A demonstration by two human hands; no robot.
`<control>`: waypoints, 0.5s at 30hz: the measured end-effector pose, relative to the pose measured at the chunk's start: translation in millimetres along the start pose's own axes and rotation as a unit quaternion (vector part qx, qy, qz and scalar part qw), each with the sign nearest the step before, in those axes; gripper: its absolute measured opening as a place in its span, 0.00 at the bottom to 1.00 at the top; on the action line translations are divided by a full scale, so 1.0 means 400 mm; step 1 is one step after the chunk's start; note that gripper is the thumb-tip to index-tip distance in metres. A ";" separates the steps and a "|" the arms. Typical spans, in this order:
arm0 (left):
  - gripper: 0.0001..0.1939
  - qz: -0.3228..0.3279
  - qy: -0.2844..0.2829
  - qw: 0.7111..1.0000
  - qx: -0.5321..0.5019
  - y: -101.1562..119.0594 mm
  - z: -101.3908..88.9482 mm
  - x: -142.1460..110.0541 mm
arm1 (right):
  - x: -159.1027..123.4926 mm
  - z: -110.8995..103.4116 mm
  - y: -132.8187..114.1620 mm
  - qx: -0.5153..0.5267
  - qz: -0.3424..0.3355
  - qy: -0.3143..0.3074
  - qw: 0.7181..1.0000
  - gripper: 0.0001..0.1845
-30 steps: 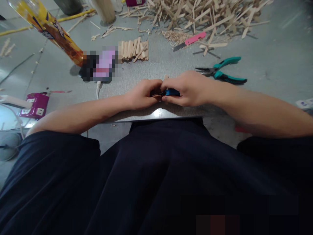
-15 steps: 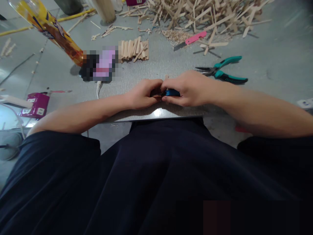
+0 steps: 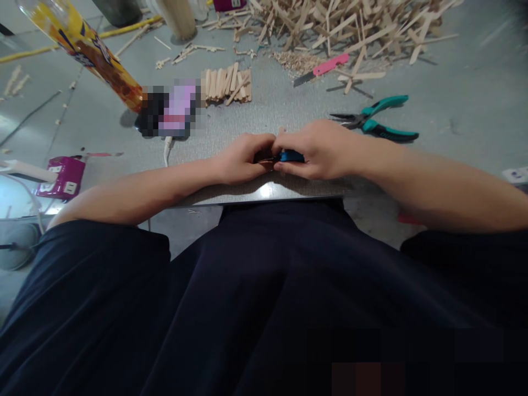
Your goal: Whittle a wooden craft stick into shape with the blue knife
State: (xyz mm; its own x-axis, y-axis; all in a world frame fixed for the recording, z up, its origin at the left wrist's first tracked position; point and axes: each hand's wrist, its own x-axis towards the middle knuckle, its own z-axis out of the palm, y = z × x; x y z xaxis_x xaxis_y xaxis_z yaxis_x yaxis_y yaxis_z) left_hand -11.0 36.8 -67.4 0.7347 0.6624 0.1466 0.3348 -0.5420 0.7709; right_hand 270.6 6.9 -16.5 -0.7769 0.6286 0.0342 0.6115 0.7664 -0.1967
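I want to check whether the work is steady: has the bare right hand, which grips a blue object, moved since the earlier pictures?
No, not visibly: the right hand keeps its place against the teal-and-black-handled metal pliers.

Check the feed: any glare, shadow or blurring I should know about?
Head view: bright glare on the table, nearer the wearer than the left hand and right hand, with dark shadow around it; head view: the blue object in the right hand is dim and partly hidden; head view: the phone is pixelated.
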 end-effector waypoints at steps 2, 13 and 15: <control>0.11 0.008 0.000 1.000 -0.006 0.000 0.000 0.000 | 0.000 -0.003 0.000 0.009 -0.003 0.001 1.000 0.19; 0.11 0.027 0.001 0.999 -0.037 -0.003 0.005 0.002 | -0.001 0.015 0.014 0.016 -0.019 0.031 0.999 0.19; 0.11 0.025 0.001 0.999 -0.036 -0.005 0.005 0.003 | -0.001 0.010 0.010 0.018 -0.016 0.021 0.999 0.19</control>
State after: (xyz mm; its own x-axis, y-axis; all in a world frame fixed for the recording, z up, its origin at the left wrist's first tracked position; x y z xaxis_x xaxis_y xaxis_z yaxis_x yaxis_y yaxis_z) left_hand -9.6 37.7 -70.2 0.7484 0.6366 0.1861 0.2547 -0.5349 0.8056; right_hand 272.7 9.3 -21.1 -0.7883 0.6098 0.0827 0.5804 0.7814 -0.2294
